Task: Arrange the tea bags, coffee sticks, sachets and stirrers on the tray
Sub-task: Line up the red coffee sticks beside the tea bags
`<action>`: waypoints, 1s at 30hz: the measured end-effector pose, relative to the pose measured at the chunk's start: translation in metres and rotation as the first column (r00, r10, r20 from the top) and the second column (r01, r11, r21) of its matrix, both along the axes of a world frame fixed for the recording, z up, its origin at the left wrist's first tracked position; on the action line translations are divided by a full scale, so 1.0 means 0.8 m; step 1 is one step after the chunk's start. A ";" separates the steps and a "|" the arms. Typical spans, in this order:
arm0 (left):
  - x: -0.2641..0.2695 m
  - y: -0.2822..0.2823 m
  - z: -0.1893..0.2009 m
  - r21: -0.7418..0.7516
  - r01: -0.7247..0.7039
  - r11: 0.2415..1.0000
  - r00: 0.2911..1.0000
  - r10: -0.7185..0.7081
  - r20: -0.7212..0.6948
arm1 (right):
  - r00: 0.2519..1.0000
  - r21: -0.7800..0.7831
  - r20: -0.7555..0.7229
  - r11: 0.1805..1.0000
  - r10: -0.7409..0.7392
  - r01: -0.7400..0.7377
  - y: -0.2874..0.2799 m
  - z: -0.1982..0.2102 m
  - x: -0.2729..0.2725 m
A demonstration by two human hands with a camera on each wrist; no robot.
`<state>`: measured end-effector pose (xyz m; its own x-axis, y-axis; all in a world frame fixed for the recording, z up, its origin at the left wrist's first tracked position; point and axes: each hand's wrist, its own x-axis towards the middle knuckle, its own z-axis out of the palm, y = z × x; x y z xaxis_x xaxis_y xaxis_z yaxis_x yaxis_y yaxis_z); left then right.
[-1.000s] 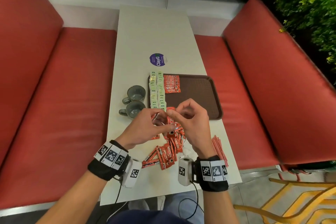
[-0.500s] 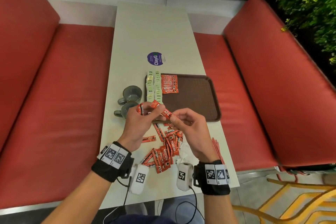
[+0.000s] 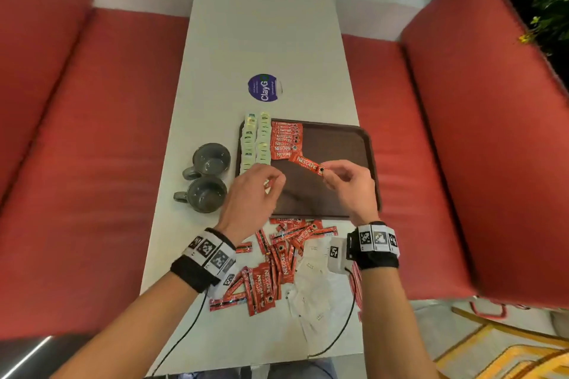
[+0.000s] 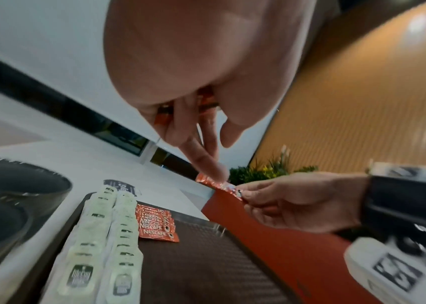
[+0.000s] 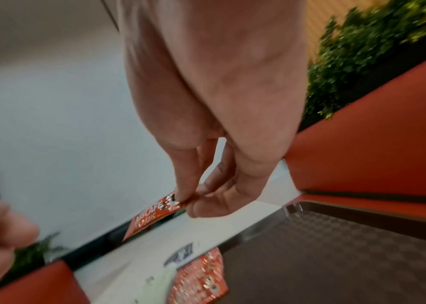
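Note:
A brown tray (image 3: 345,144) holds two columns of pale green tea bags (image 3: 255,141) along its left edge. Beside them lies a row of red coffee sticks (image 3: 286,138). My right hand (image 3: 326,171) pinches one coffee stick (image 3: 306,162) by its end, just above the tray at the near end of that row. The pinch shows in the right wrist view (image 5: 188,199). My left hand (image 3: 274,184) hovers over the tray's left part. In the left wrist view it (image 4: 214,148) grips a few coffee sticks (image 4: 205,100) in its palm.
Loose coffee sticks (image 3: 277,261) and white sachets (image 3: 314,283) lie on the table in front of the tray. Red stirrers (image 3: 357,286) lie partly under my right wrist. Two grey cups (image 3: 212,160) stand left of the tray. Red benches flank the table.
Both hands moved forward from the loose pile to over the tray. The right hand pulled one coffee stick away from the left hand's bundle and carried it toward the row.

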<state>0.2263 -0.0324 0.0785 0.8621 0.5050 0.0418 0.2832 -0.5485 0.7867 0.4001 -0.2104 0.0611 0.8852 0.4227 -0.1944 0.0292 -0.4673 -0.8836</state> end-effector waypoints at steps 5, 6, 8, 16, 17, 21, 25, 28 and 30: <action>0.062 -0.015 -0.047 0.292 0.216 0.932 0.934 -0.111 -0.338 | 0.993 -0.262 0.044 0.960 0.113 -0.098 0.051 -0.058 0.069; 0.073 -0.018 -0.054 0.322 0.236 0.917 0.922 -0.106 -0.373 | 0.989 -0.283 0.032 0.950 0.142 -0.127 0.060 -0.069 0.077; 0.094 -0.021 -0.068 0.359 0.253 0.898 0.902 -0.085 -0.422 | 0.981 -0.321 0.017 0.930 0.193 -0.177 0.076 -0.090 0.090; 0.146 -0.016 -0.097 0.386 0.286 0.877 0.824 -0.020 -0.566 | 0.977 -0.369 0.012 0.909 0.215 -0.196 0.105 -0.125 0.110; 0.148 -0.015 -0.099 0.386 0.288 0.877 0.819 -0.017 -0.573 | 0.977 -0.366 0.012 0.910 0.213 -0.194 0.106 -0.127 0.111; 0.154 -0.013 -0.103 0.384 0.286 0.878 0.801 0.002 -0.599 | 0.981 -0.351 0.022 0.920 0.191 -0.172 0.112 -0.131 0.112; 0.157 -0.011 -0.108 0.375 0.275 0.885 0.784 0.020 -0.621 | 0.986 -0.341 0.048 0.930 0.163 -0.137 0.117 -0.137 0.110; 0.159 -0.008 -0.111 0.366 0.269 0.891 0.772 0.027 -0.635 | 0.988 -0.326 0.050 0.937 0.149 -0.125 0.118 -0.142 0.108; 0.160 -0.007 -0.112 0.366 0.266 0.892 0.769 0.032 -0.638 | 0.990 -0.301 0.054 0.947 0.132 -0.110 0.119 -0.144 0.107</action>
<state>0.3540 -0.0380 -0.0110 0.8220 0.4593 -0.3367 0.5287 -0.8351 0.1516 0.4857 -0.1155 -0.0541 0.8474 0.4603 -0.2644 0.1601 -0.6966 -0.6994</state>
